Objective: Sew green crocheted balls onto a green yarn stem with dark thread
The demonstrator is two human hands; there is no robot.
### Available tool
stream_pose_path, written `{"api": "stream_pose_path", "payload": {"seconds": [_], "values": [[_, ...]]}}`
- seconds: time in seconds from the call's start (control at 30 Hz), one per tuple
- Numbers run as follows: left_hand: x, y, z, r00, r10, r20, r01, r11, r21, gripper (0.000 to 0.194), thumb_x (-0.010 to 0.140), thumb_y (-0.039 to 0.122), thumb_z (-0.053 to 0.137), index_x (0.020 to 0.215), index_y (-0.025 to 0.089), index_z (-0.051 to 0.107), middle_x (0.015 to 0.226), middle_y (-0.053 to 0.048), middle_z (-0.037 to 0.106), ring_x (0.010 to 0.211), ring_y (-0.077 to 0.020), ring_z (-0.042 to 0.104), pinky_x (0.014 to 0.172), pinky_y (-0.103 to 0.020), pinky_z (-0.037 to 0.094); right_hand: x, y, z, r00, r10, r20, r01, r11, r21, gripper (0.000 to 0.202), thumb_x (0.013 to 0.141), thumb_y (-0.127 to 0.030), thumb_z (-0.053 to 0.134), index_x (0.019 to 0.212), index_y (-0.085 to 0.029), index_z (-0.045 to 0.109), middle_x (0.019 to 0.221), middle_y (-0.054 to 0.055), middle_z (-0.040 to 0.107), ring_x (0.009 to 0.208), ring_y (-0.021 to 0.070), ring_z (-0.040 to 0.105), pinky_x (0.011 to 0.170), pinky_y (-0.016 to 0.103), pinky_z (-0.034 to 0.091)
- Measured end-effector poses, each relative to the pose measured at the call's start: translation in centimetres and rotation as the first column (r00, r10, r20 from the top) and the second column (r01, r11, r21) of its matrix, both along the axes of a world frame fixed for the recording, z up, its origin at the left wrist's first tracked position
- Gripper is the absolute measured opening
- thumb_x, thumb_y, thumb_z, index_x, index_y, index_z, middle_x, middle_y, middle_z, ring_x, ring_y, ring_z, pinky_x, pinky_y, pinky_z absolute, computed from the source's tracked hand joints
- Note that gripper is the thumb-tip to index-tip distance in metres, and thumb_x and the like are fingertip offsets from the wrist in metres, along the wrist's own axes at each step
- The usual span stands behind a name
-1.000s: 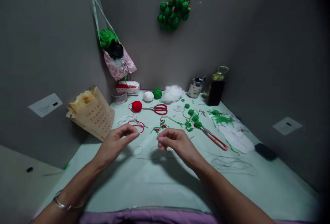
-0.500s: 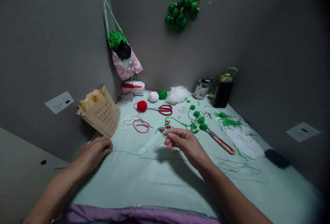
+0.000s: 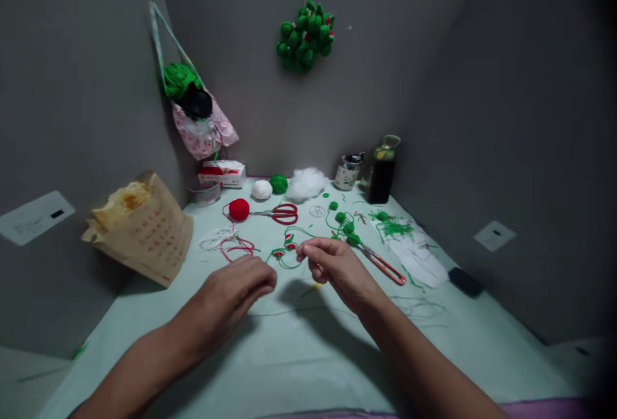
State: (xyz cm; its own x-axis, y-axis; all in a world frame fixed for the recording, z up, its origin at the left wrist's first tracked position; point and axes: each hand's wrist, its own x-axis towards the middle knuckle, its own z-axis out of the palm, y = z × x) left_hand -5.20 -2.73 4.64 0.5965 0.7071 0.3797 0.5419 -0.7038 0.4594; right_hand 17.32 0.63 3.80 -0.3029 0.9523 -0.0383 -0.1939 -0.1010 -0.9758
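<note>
Left hand (image 3: pixel 236 287): hovering above the table (image 3: pixel 270 367), turning its back upward, curling fingers inward; hiding the fingertips, so cannot tell whether closing fully or gripping anything.
Right hand (image 3: pixel 311 261): hovering near the left, not touching it, pinching thumb and forefinger closed; showing nothing clear between the tips, perhaps something too fine to make out.
Thread (image 3: pixel 299 308): running thin and grey across the table below both hands, looping into a loose tangle at right.
Slices (image 3: pixel 291 247): lying just beyond the right fingertips, showing red and green.
Yellow bit (image 3: pixel 317 286): lying below the right hand, beside a dark sliver (image 3: pixel 307 292).
Snips (image 3: pixel 385 266): lying right of the right hand, pointing blades at small green balls (image 3: pixel 353 239).
Scissors (image 3: pixel 276 214): lying behind the slices, pointing at red yarn (image 3: pixel 239 209).
Stuffing (image 3: pixel 307 184): sitting at the back, beside green yarn (image 3: pixel 278 184).
Paper bag (image 3: pixel 154 239): leaning at left, holding bread (image 3: pixel 123 202).
Cluster (image 3: pixel 306 40): hanging in green and red against the back wall (image 3: pixel 376 72).
Bottle (image 3: pixel 383 178): standing at back right, near a can (image 3: pixel 347 176).
</note>
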Motion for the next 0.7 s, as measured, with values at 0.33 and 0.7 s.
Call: {"api": "stream_pose_path", "payload": {"seconds": [0.33,0.7], "values": [[5.2,3.3,-1.7,0.972,-0.07,0.226,0.014,0.97,0.243,0.01,0.095,0.01,0.054,0.097,0.02,0.057,0.083,-0.002,0.063,0.079,-0.0157,0.056,0.072,-0.027,0.043,1.1,0.0,-0.8,0.996,0.089,-0.025,-0.089,0.996,0.002,0.034,0.081,-0.047,0.072,0.079,-0.015,0.064,0.063,0.002,0.066,0.051,0.0097,0.058,0.049,0.02,0.045],[4.9,3.0,-4.3,0.886,0.12,0.448,-0.116,0.993,-0.036,0.02,0.089,0.016,0.066,0.108,0.021,0.061,0.093,-0.001,0.069,0.082,-0.0122,0.067,0.077,-0.022,0.052,0.7,0.1,-1.8,0.988,0.057,0.141,-0.067,0.996,0.065,0.027,0.086,-0.039,0.068,0.077,-0.014,0.067,0.065,-0.002,0.059,0.059,0.0083,0.048,0.058,0.022,0.038]]}}
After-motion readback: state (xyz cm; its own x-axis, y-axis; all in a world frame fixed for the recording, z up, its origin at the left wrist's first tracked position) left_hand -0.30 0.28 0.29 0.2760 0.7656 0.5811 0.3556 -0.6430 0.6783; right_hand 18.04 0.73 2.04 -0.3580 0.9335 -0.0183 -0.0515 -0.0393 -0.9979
